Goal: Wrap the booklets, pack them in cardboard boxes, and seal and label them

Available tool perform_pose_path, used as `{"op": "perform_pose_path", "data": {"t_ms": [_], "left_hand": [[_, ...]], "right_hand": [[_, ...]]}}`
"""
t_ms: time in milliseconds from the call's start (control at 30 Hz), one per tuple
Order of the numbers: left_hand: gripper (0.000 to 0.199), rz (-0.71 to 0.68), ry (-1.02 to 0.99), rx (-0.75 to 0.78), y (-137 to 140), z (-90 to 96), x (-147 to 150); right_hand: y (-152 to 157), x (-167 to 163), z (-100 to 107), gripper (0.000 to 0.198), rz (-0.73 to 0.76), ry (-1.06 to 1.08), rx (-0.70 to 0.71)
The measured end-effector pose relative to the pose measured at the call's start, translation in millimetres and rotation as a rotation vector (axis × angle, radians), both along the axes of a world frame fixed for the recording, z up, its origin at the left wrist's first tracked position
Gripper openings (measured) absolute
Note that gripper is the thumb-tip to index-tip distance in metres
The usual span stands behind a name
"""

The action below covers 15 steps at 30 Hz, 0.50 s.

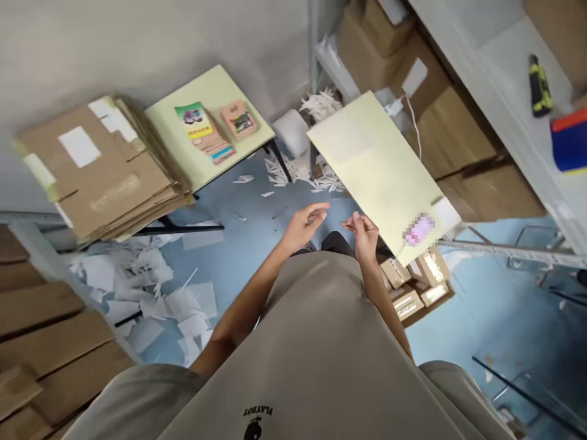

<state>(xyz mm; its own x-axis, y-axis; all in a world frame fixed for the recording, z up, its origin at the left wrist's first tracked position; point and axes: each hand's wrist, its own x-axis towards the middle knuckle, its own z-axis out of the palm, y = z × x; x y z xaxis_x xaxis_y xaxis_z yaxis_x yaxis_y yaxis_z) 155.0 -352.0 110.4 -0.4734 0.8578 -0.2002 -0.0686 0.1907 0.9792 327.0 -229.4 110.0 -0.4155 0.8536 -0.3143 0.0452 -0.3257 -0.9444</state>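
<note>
Holding both forearms forward over the blue floor (243, 244), you keep your 2 hands in front of your grey shirt (316, 342), near each other but not touching. Your left hand (302, 227) is loosely bent, with the thumb and the fingers a little apart, and it is above the floor between 2 pale yellow tables. Your right hand (365, 237) has its thumb and fingers curled close together; whether they pinch some thin thing, I cannot tell. This hand is just beside the long edge of the right table (367, 153), which is the nearest thing to it; whether they touch is also not clear. On the near end of this table lies a pink item (419, 230), too blurred to recognise, and a white sheet (446, 214) is next to it at the corner. Under that end, a carton (428, 310) contains several small taped boxes (434, 293). On the left table (206, 85), well apart from your hands, 2 stacks of printed cards (202, 131) lie beside a pile of flattened cardboard (110, 162). Loose white papers (147, 281) are scattered on the floor to your left.
</note>
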Motion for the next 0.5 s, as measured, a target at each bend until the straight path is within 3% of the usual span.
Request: {"op": "perform_pose_path", "data": {"t_ms": [233, 500], "left_hand": [[0.064, 0.37, -0.045, -0.04, -32.3, -20.2, -108.6], [0.071, 0.694, -0.057, -0.15, -31.6, -19.9, -228.7]], "right_hand": [[35.3, -136.6, -9.6, 0.065, 0.29, -0.065, 0.017], [74.7, -321.4, -21.6, 0.063, 0.608, -0.027, -0.041]]}}
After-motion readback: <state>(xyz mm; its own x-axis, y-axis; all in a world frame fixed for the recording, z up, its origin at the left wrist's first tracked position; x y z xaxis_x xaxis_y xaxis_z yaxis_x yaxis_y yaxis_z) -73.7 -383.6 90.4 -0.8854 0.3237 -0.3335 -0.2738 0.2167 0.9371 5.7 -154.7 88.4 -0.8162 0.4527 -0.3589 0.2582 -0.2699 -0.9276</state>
